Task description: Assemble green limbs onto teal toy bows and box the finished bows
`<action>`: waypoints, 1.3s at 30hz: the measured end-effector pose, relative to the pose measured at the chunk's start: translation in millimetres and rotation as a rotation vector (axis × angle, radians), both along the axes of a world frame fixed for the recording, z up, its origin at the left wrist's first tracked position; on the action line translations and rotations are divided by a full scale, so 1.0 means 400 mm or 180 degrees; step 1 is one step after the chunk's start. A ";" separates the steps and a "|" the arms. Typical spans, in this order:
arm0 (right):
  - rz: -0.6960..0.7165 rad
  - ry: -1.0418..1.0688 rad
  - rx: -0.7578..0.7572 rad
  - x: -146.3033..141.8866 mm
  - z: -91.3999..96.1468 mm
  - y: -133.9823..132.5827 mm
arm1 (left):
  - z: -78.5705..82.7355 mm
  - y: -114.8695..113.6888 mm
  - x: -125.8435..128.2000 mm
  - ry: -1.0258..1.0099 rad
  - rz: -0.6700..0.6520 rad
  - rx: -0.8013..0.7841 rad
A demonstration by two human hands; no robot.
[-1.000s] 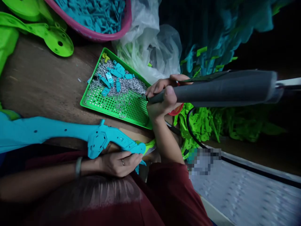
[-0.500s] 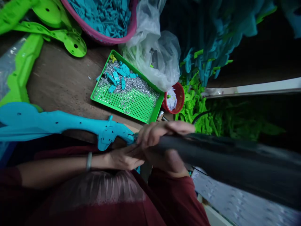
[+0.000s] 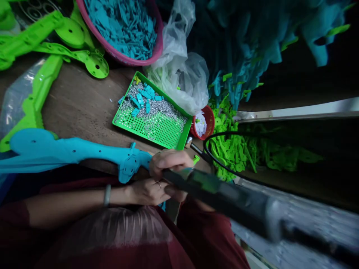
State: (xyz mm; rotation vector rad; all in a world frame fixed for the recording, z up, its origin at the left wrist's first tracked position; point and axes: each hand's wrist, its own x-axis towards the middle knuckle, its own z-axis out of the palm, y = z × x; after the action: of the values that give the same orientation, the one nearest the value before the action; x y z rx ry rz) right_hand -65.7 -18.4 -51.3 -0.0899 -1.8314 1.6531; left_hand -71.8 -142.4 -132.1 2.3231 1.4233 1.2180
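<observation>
A long blue plastic part [image 3: 97, 149], with a rounded left end and small holes, lies along the table's near edge. Its right end runs in behind my hands. My left hand [image 3: 147, 191], wearing a ring and a bracelet, is closed at that end, its fingertips hidden. My right hand [image 3: 171, 162] wraps around the narrow front of a long dark power screwdriver [image 3: 230, 198], fingers above and thumb below. The tool's rear is blurred and reaches to the lower right. Its tip is not clearly visible.
A green perforated tray [image 3: 140, 131] holds screws and small blue pieces. Behind it are a pink basket [image 3: 159, 45] of blue pieces and a plastic bag [image 3: 193, 82]. A red basket [image 3: 211, 125] and a black cable [image 3: 207, 144] are to the right. Green parts [image 3: 36, 93] lie left.
The screwdriver's rear has swung down and my right hand has shifted slightly left along with it. A cable loop now shows beside the red basket. The blue part has moved slightly.
</observation>
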 end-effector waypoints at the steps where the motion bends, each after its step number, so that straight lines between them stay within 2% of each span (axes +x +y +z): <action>1: -0.0038 0.0006 0.0054 -0.005 0.004 0.030 | 0.004 0.003 -0.001 -0.0004 -0.0047 0.0217; 2: -0.0272 0.0055 0.0141 -0.010 0.007 0.066 | 0.010 0.004 -0.004 0.0160 -0.0067 0.0444; 3: -0.0717 0.0133 0.0234 -0.018 0.007 0.105 | 0.021 0.003 -0.010 0.0318 -0.0043 0.0602; 6: -0.2037 0.0278 0.0461 -0.042 -0.002 0.209 | 0.081 0.002 -0.055 0.0502 0.0028 0.0616; 7: -0.2317 0.0247 0.0444 -0.049 -0.005 0.233 | 0.108 0.009 -0.081 0.0471 -0.0034 0.0507; 9: -0.2583 0.0289 0.0346 -0.057 -0.006 0.260 | 0.158 0.046 -0.141 0.0553 -0.0230 0.0270; 12: -0.2645 0.0508 0.0250 -0.061 0.004 0.263 | 0.190 0.155 -0.224 0.0775 -0.0059 -0.0214; 14: -0.2633 0.0554 0.0215 -0.062 0.008 0.256 | 0.177 0.230 -0.260 0.1084 -0.0267 -0.0323; 16: -0.2592 0.0552 0.0145 -0.062 0.006 0.247 | 0.156 0.273 -0.284 0.1391 -0.0342 -0.0539; 18: -0.2474 0.0580 0.0030 -0.063 -0.003 0.239 | 0.147 0.276 -0.300 0.1639 -0.0145 -0.0698; 22: -0.2145 0.0564 -0.0117 -0.064 -0.020 0.228 | 0.166 0.245 -0.327 0.2044 0.0458 -0.0791; 24: -0.2097 0.0520 -0.0131 -0.063 -0.023 0.227 | 0.173 0.253 -0.338 0.2134 0.0331 -0.0689; 27: -0.2234 0.0563 -0.0157 -0.058 -0.019 0.231 | 0.180 0.283 -0.350 0.2328 -0.0093 -0.0725; 28: -0.2289 0.0597 -0.0154 -0.056 -0.016 0.234 | 0.184 0.290 -0.354 0.2455 -0.0086 -0.0814; 31: -0.2391 0.0664 -0.0110 -0.057 -0.010 0.237 | 0.198 0.288 -0.360 0.2725 0.0334 -0.0916; 33: -0.2351 0.0674 -0.0109 -0.063 -0.009 0.234 | 0.200 0.279 -0.360 0.2607 0.0260 -0.0818; 36: -0.2201 0.0521 -0.0139 -0.074 -0.014 0.223 | 0.194 0.265 -0.358 0.2247 -0.0187 -0.0919; 39: -0.2135 0.0384 -0.0160 -0.080 -0.024 0.214 | 0.200 0.230 -0.367 0.1821 0.0108 -0.1212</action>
State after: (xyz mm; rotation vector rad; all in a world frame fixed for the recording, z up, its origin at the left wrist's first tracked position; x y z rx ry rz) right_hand -97.7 67.3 -60.8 -0.5501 -1.4461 1.1934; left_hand -218.8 -50.3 -51.9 2.4607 1.6715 0.2335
